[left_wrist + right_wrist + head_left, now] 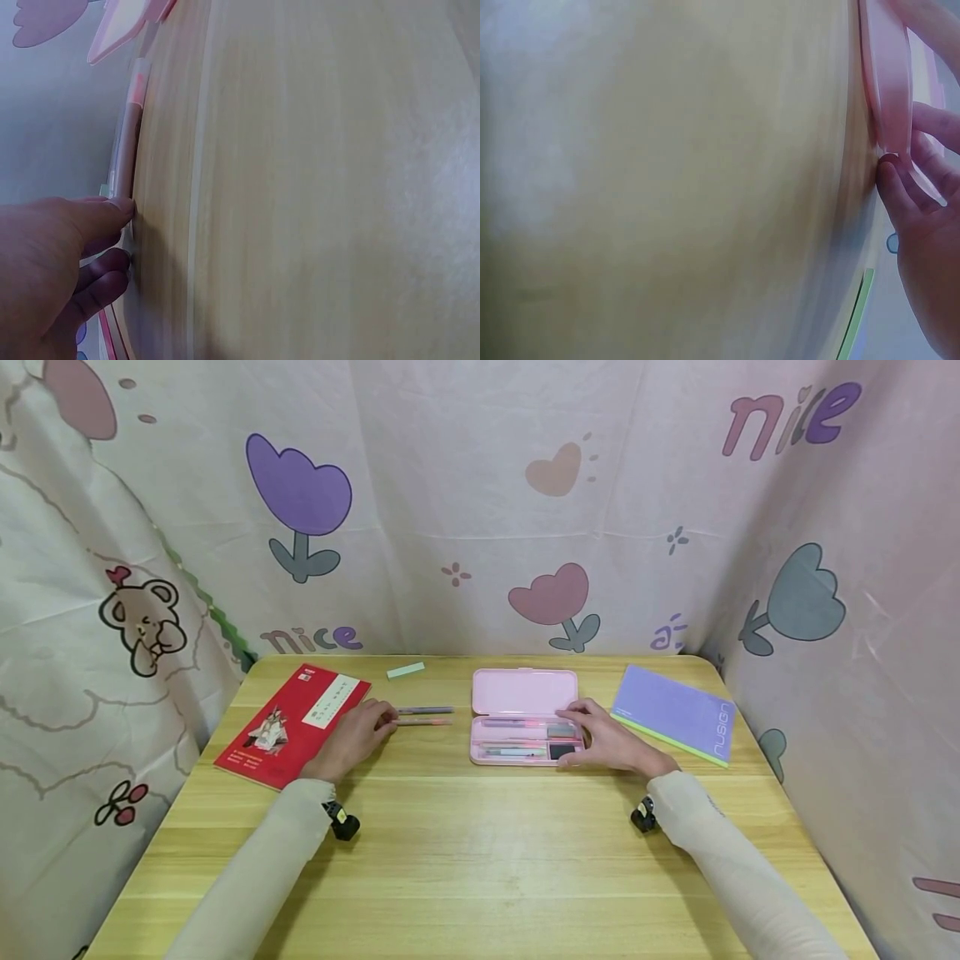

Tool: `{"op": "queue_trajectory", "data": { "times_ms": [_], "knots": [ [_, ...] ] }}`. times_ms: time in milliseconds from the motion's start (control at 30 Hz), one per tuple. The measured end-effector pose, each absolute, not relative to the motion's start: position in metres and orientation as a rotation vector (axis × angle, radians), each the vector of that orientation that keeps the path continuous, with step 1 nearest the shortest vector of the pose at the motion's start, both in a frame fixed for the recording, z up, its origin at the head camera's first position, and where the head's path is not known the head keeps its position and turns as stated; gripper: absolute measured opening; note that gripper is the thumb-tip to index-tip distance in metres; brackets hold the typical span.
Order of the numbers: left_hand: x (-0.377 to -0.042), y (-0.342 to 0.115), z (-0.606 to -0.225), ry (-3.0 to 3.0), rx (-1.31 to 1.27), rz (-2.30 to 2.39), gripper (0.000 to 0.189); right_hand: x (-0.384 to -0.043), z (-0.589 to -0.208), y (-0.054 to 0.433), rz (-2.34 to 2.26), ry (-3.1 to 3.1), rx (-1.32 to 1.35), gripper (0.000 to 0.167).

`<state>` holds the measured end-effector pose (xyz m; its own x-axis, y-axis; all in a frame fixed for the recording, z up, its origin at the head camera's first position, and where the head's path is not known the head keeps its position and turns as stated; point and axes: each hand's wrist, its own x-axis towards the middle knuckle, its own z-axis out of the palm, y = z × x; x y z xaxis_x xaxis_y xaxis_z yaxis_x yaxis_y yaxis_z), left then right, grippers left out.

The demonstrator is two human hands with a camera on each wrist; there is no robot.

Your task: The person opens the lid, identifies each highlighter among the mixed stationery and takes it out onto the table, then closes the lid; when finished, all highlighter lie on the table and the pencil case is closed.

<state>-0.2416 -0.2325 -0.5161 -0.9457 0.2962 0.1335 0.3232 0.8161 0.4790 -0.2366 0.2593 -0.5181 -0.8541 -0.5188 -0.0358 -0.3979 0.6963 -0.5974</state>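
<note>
Near the red book, my left hand (351,742) pinches the end of a pinkish-brown pen (426,722) between thumb and fingers. In the left wrist view that pen (129,150) lies along the tabletop, its far end pale and pink. Just behind it lies a darker pen (427,710). A pink pencil case (525,692) stands with its lid swung back, pens and small dark and grey blocks in its compartments. Around its right end, my right hand (611,739) grips the case, the thumb at the near corner and fingers at the far side.
Left of the pens lies a red book (288,714). A pale green strip (406,670) is at the back of the wooden table (480,860). To the right is a purple notebook (667,710) with a green edge. A patterned curtain (435,485) hangs behind.
</note>
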Motion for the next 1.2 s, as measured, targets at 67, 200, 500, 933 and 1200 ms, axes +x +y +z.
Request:
{"op": "queue_trajectory", "data": {
  "times_ms": [67, 200, 500, 933, 1200],
  "knots": [
    [-0.241, -0.232, -0.515, -2.946, -0.494, -0.807, 0.025, -0.236, -0.517, 0.259, -0.887, 2.697, -0.729, 0.107],
    [-0.241, -0.231, -0.513, -2.946, -0.467, -0.840, 0.029, -0.237, -0.517, 0.259, -0.890, 2.694, -0.724, 0.107],
    [-0.236, -0.185, -0.490, -2.955, -0.559, -0.925, 0.033, -0.237, -0.519, 0.260, -0.868, 2.711, -0.731, 0.107],
    [-0.223, -0.112, -0.494, -3.036, -1.015, -0.855, 0.018, -0.237, -0.519, 0.259, -0.896, 2.694, -0.722, 0.107],
    [-0.222, -0.104, -0.498, -3.016, -1.092, -0.746, 0.011, -0.237, -0.520, 0.259, -0.883, 2.703, -0.736, 0.107]
  ]
}}
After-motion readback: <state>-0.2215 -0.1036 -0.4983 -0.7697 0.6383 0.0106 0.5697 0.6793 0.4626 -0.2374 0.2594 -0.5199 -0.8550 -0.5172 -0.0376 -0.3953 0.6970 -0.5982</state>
